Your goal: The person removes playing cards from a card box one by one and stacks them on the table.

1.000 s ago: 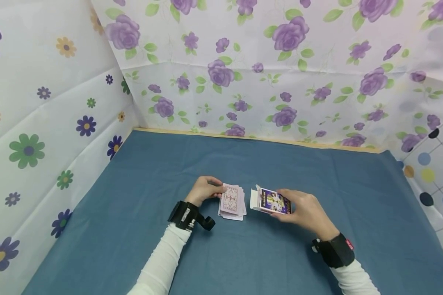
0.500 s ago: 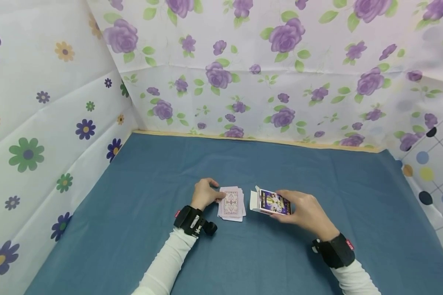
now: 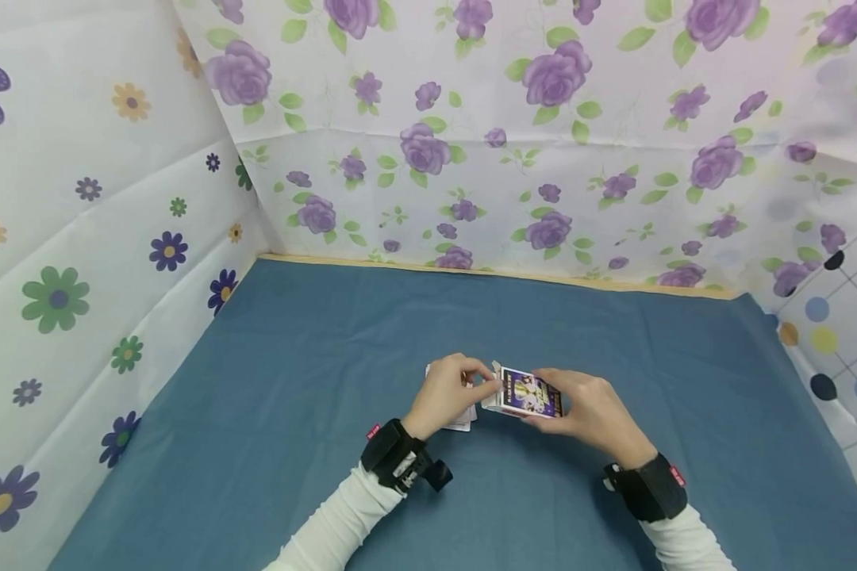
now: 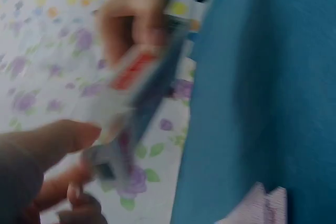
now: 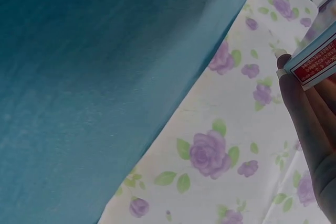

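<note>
My right hand (image 3: 591,408) holds a playing-card box (image 3: 532,394) by its right end, thumb on the near edge and fingers on the far edge. The box has a dark printed front and an open white flap on its left end. At that end my left hand (image 3: 446,392) brings its thumb and index finger together on the flap; the left wrist view is blurred there, and whether a card is between them is hidden. A pile of pink-patterned playing cards (image 3: 460,423) lies on the cloth, mostly covered by the left hand. The box (image 5: 317,59) also shows in the right wrist view.
A blue cloth (image 3: 314,333) covers the table. Flower-printed sheets stand as a back wall (image 3: 371,182) and a left wall (image 3: 100,262), with a dotted sheet (image 3: 835,317) at the right.
My left hand has moved right, from the left edge of the card pile to the open end of the box. The right hand and box have stayed nearly still.
</note>
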Action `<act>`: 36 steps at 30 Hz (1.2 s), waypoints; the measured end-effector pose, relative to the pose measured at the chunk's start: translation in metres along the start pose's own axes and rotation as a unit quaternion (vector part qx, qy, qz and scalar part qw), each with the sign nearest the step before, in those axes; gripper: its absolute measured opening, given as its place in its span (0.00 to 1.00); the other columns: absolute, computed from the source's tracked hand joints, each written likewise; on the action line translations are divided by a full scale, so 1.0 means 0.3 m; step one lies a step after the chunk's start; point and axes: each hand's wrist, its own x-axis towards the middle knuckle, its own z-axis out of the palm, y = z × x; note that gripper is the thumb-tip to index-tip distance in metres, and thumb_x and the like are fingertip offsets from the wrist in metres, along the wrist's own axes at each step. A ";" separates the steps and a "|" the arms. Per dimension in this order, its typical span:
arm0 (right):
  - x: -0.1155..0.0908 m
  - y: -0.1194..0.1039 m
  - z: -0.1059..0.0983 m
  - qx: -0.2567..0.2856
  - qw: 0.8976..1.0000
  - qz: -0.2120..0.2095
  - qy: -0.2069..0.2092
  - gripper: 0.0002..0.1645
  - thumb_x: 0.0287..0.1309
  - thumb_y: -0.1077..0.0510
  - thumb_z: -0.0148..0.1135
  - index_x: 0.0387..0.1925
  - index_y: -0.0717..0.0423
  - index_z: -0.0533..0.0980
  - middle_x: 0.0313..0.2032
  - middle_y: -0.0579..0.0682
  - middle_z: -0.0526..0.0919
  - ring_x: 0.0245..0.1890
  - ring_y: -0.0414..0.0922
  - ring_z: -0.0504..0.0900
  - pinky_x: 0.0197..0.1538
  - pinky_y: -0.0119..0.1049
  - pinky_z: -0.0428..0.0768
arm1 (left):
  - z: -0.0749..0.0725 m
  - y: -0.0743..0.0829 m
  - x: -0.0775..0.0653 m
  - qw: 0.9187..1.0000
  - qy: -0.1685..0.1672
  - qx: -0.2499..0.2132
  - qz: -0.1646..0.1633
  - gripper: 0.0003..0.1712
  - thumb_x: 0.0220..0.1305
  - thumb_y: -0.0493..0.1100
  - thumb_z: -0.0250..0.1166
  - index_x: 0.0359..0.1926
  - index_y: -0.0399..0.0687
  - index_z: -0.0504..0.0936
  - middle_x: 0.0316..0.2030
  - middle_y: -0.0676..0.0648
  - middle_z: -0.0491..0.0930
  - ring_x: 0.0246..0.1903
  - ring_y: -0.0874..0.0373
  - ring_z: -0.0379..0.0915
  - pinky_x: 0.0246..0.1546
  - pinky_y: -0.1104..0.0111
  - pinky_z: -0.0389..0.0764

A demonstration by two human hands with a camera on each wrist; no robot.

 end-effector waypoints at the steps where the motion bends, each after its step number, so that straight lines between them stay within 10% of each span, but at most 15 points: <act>1: 0.000 -0.002 -0.001 0.000 1.000 -0.002 0.001 0.39 0.40 0.41 0.78 0.53 0.56 0.79 0.43 0.52 0.86 0.36 0.43 0.85 0.34 0.35 0.79 | 0.010 0.007 -0.004 1.000 0.001 0.015 -0.017 0.08 0.63 0.48 0.67 0.32 0.50 0.86 0.27 0.49 0.72 0.26 0.61 0.61 0.30 0.70 0.61; 8: 0.003 -0.019 -0.004 0.002 1.000 -0.009 0.009 0.39 0.38 0.42 0.79 0.53 0.54 0.79 0.43 0.51 0.86 0.37 0.42 0.85 0.35 0.35 0.80 | 0.035 0.020 -0.008 0.996 -0.032 0.031 -0.077 0.12 0.58 0.42 0.69 0.19 0.47 0.81 0.24 0.47 0.73 0.23 0.61 0.60 0.27 0.72 0.59; 21: 0.012 -0.017 -0.003 0.005 1.000 -0.015 0.014 0.40 0.37 0.43 0.80 0.53 0.56 0.79 0.45 0.54 0.86 0.40 0.47 0.86 0.37 0.40 0.82 | -0.009 -0.009 0.012 0.961 -0.106 -0.184 -0.176 0.07 0.58 0.40 0.70 0.31 0.38 0.88 0.30 0.50 0.78 0.20 0.58 0.67 0.21 0.70 0.68; 32: 0.018 -0.005 0.002 0.001 1.000 -0.010 0.014 0.40 0.38 0.42 0.79 0.53 0.55 0.79 0.44 0.53 0.86 0.39 0.45 0.86 0.36 0.39 0.81 | -0.096 -0.036 0.019 0.958 -0.138 -0.193 -0.159 0.10 0.65 0.39 0.63 0.27 0.39 0.79 0.23 0.50 0.70 0.22 0.58 0.59 0.28 0.67 0.62; 36: 0.019 0.000 -0.003 -0.004 1.000 -0.005 0.015 0.40 0.37 0.43 0.80 0.53 0.55 0.79 0.44 0.52 0.86 0.39 0.44 0.86 0.36 0.39 0.81 | -0.134 -0.040 0.020 0.952 -0.149 -0.199 -0.177 0.08 0.68 0.39 0.59 0.32 0.41 0.79 0.25 0.44 0.78 0.27 0.54 0.72 0.33 0.64 0.72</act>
